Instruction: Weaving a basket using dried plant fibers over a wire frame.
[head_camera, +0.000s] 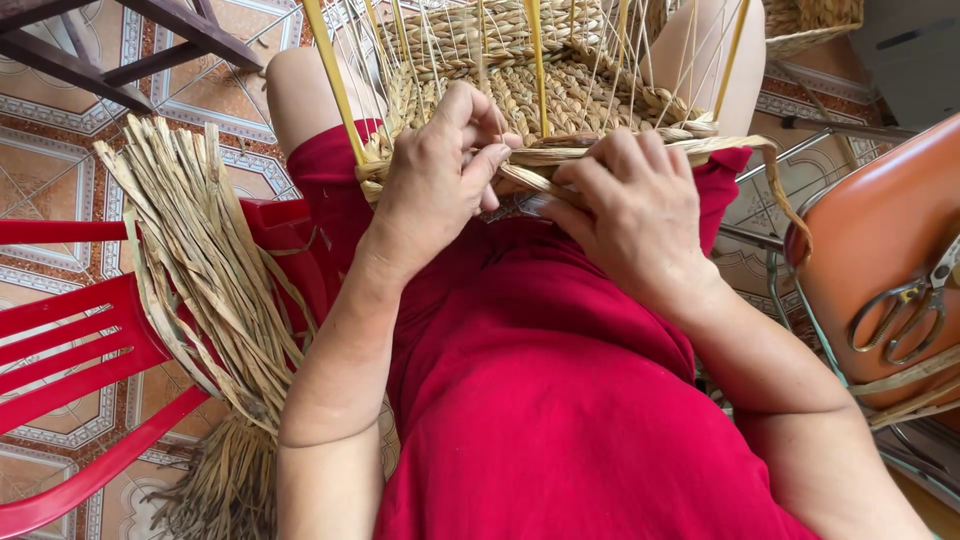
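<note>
The half-woven basket (560, 95) rested on the person's lap, against the red garment (540, 380), its yellow upright ribs (334, 85) standing up from a braided base. The left hand (435, 180) was closed on the rim, thumb and fingers pinching a flat fibre strand (560, 153) where it met a rib. The right hand (635, 215) lay curled over the same strand just beside it, fingers pressing it down against the rim; the strand's free end trailed off to the right.

Judged by appearance, the strand was light, dry and pliable — it bent without cracking — while the ribs looked stiffer. The sensible hold was close to the working point, pinched flat, not out on the loose tail. Overbending would likely fray it.

A bundle of spare fibre (200, 270) lay across a red plastic chair (70, 350) to the left; scissors (905, 305) sat on an orange seat (880, 240) to the right.
</note>
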